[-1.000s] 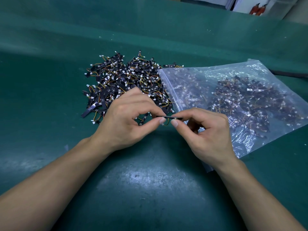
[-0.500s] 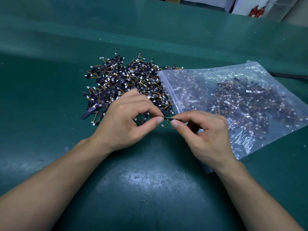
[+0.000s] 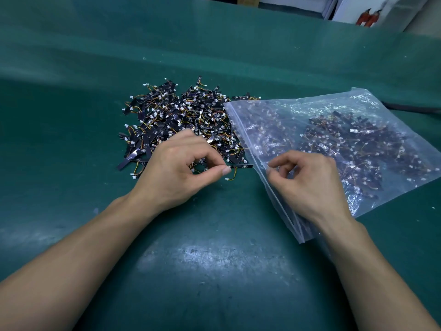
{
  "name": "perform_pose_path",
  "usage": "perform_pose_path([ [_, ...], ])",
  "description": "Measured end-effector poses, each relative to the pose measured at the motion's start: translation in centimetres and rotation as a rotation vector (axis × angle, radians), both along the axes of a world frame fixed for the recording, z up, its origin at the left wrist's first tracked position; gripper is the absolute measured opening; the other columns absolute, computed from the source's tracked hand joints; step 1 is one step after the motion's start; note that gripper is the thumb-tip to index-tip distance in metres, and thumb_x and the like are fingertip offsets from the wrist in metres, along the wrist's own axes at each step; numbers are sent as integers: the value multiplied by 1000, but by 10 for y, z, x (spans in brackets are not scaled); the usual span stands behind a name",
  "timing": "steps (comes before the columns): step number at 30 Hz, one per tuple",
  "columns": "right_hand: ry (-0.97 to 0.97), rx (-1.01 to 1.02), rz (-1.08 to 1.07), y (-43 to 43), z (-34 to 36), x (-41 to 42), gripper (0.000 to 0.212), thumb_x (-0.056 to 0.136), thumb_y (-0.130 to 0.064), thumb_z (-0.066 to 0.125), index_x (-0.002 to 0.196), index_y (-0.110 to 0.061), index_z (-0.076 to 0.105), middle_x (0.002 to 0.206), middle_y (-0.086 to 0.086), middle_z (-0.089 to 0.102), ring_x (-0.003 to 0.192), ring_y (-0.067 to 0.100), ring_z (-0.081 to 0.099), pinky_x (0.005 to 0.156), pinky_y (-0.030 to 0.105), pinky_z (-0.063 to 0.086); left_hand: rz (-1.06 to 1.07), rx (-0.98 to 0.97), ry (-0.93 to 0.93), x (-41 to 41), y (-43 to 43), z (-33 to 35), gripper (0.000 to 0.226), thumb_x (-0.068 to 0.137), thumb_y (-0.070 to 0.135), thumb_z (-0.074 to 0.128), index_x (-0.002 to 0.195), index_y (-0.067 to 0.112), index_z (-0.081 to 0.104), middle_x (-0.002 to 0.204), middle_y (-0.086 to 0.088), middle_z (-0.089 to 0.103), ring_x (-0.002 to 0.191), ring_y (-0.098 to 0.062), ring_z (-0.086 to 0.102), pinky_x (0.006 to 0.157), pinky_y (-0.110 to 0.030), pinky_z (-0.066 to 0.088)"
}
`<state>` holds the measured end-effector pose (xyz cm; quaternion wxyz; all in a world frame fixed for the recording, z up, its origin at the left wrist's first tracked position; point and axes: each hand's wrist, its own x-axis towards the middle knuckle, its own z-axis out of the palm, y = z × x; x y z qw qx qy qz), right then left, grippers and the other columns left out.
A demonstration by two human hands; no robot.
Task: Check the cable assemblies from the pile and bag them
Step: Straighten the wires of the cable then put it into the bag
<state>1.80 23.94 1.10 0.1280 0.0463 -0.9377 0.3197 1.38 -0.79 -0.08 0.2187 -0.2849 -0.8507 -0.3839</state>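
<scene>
Green matting covers the tabletop (image 3: 71,120), where a heap of small cable assemblies (image 3: 181,115), black strips with white plugs and orange and yellow wires, is spread near the centre. At the heap's right edge, a clear plastic zip bag (image 3: 358,101) lies flat, already holding many of the same parts. One black strip assembly (image 3: 241,166) is pinched between the thumb and forefinger of the left hand (image 3: 176,170). It is held level between the heap and the bag's mouth, with its free end pointed at the bag. The right hand (image 3: 312,185) lies over the bag at its open edge, with its fingers (image 3: 276,161) curled. Whether the lip is actually gripped cannot be told.

The checking of this piece appears to be finished, and the bagging step seems to be in hand. For the next move, the upper layer of the mouth would need to be lifted so that the strip can be slid inside without its dangling wire being snagged on the lip.
</scene>
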Motion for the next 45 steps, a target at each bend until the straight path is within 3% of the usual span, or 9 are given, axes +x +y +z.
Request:
perform_pose_path([
  [12,56,-309,-42,3,7,-2,15,76,-22,68,65,-31,72,62,-16,68,53,-2,58,54,11,44,-5,-156,-14,-11,21,13,14,93,26,72,91,15,79,85,5,73,76,-20,57,73,-39,50],
  [17,97,-386,-87,4,9,-1,10,76,-28,66,70,-29,74,62,-13,68,52,1,58,56,21,46,24,-237,-189,-26,45,32,21,91,40,66,89,23,78,83,11,71,81,-15,63,80,-39,53],
  [21,154,-423,-98,4,12,-1,12,78,-28,68,68,-33,71,63,-16,68,53,-1,57,56,15,46,97,-350,-356,-42,66,38,18,92,39,70,86,24,79,77,12,71,80,-15,66,81,-38,56],
  [27,217,-426,-101,3,15,0,12,78,-27,68,70,-36,71,67,-18,70,56,1,60,61,22,51,234,-306,-475,-49,101,37,31,89,49,71,65,31,66,67,12,61,75,-19,62,66,-30,45],
  [31,257,-429,-93,1,14,0,16,79,-25,69,69,-37,70,65,-19,68,54,1,58,58,22,49,307,-326,-410,-42,126,32,36,85,33,69,59,20,48,62,5,49,72,-32,56,63,-32,35],
  [35,232,-423,-81,0,12,1,13,79,-24,69,71,-34,72,66,-17,69,55,1,59,59,25,52,337,-327,-323,-34,132,22,13,84,25,65,75,15,64,77,-12,65,83,-39,68,63,-34,33],
  [38,218,-405,-79,-1,10,0,11,78,-26,68,71,-33,72,67,-16,69,55,3,61,58,25,53,322,-329,-289,-31,118,18,27,83,49,70,73,23,70,60,-2,53,73,-32,64,61,-31,34],
  [40,200,-376,-62,-2,8,0,9,78,-28,68,71,-33,71,67,-17,69,55,5,62,57,24,53,288,-308,-264,-29,100,17,32,82,62,69,78,31,74,69,5,66,74,-23,64,61,-30,39],
  [45,121,-328,-17,-4,1,-1,13,77,-28,68,66,-35,70,62,-18,67,51,0,57,54,14,45,296,-261,-218,-20,37,19,28,84,58,73,75,31,72,67,19,60,74,-8,54,66,-29,45],
])
